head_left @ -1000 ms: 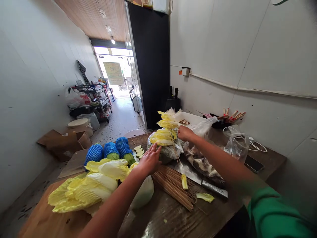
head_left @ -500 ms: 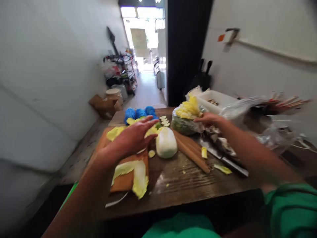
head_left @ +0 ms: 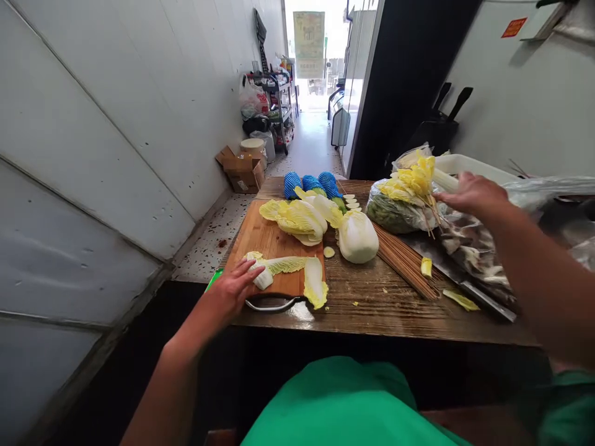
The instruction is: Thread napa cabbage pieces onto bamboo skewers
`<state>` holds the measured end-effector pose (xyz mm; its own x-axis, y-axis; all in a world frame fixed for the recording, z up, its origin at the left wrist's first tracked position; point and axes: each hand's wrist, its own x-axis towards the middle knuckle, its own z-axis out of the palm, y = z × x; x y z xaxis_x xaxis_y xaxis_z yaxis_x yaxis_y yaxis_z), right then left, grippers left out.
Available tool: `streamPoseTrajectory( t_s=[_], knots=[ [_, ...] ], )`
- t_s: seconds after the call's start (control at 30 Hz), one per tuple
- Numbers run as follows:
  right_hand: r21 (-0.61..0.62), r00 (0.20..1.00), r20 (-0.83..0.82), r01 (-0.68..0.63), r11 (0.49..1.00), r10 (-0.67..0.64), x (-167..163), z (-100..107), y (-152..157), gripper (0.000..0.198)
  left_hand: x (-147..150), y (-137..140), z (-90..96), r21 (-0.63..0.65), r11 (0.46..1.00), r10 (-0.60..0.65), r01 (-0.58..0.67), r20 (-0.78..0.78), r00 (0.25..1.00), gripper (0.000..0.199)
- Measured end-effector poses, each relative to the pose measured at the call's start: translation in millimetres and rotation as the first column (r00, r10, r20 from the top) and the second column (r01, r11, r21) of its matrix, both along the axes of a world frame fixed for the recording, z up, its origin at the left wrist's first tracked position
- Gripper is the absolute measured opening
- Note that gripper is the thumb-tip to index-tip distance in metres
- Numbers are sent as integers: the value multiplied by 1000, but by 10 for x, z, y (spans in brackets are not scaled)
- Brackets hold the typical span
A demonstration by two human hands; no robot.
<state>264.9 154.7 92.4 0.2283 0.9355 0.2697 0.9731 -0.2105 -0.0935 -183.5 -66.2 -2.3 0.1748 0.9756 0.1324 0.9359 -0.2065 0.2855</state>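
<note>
My left hand (head_left: pixel 235 285) lies over the front left of the wooden cutting board (head_left: pixel 258 238), fingers stretched out at a small napa cabbage leaf (head_left: pixel 263 279). Beside that leaf, another pale leaf (head_left: pixel 316 282) hangs over the board's right edge. My right hand (head_left: pixel 476 197) is at the bundle of skewered yellow cabbage leaves (head_left: pixel 411 183), its fingers extended toward the sticks and slightly blurred. A peeled cabbage head (head_left: pixel 357 238) sits right of the board. Loose cabbage leaves (head_left: pixel 300 220) are heaped on the board's far part.
Bamboo skewers (head_left: pixel 402 263) lie beside a long knife (head_left: pixel 483 300). Greens in a clear bag (head_left: pixel 390 210) support the leaf bundle. Blue-netted vegetables (head_left: pixel 311 184) and pale round slices (head_left: pixel 352 202) are at the back. Mushrooms (head_left: pixel 469 257) and a white tub (head_left: pixel 465 164) stand right.
My left hand has come down from above the heaped leaves to the small leaf at the board's front left. My right hand stays by the skewered bundle. The view has shifted and become sharper.
</note>
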Motion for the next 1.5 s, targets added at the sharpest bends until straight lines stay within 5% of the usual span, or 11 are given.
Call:
streamPoseTrajectory(
  t_s=[0.1, 0.2, 0.4, 0.6, 0.8, 0.87, 0.97, 1.07, 1.23, 1.37, 1.5],
  knots=[
    [222, 945, 89, -328, 918, 316, -424, -127, -617, 55, -46, 139, -122, 13, 1000, -21, 22, -78, 997, 43],
    [72, 627, 89, -779, 623, 774, -987, -530, -1273, 45, -111, 271, -143, 0, 999, -53, 53, -145, 988, 44],
    [93, 212, -240, -966, 239, 947, -1685, -1188, -1711, 35, -159, 353, -36, -27, 990, -138, 137, -38, 990, 38],
    [395, 108, -737, -732, 555, 667, -1687, -1142, -1499, 19, -47, 316, 104, 4, 998, 61, -70, 436, 898, 40],
    [452, -79, -867, -543, 708, 492, -1904, -1184, -1245, 37, 255, 435, 161, -287, 958, 283, -14, 935, 213, 46],
    [450, -130, -884, -499, 741, 449, -1989, -1241, -1194, 38, 292, 465, 138, -349, 937, 343, 20, 930, 129, 45],
    [456, -166, -889, -420, 785, 427, -2026, -1300, -1193, 37, 211, 458, 103, -267, 946, 307, -186, 921, 238, 43],
    [466, -145, -883, -375, 801, 446, -1954, -1283, -1253, 31, 51, 434, 80, 63, 879, 272, -472, 747, 607, 39],
    [510, -40, -838, -414, 754, 544, -1801, -1146, -1350, 16, -50, 621, -45, 428, 884, 170, -189, 82, 982, 28],
    [655, 74, -479, -632, 413, 874, -1836, -1083, -1397, 15, -54, 816, -185, 377, 915, -102, 148, -140, 985, 28],
    [537, 4, -75, -842, 43, 997, -2027, -1153, -1410, 22, -165, 620, -195, 416, 910, -4, 0, 8, 1000, 26]
  ],
)
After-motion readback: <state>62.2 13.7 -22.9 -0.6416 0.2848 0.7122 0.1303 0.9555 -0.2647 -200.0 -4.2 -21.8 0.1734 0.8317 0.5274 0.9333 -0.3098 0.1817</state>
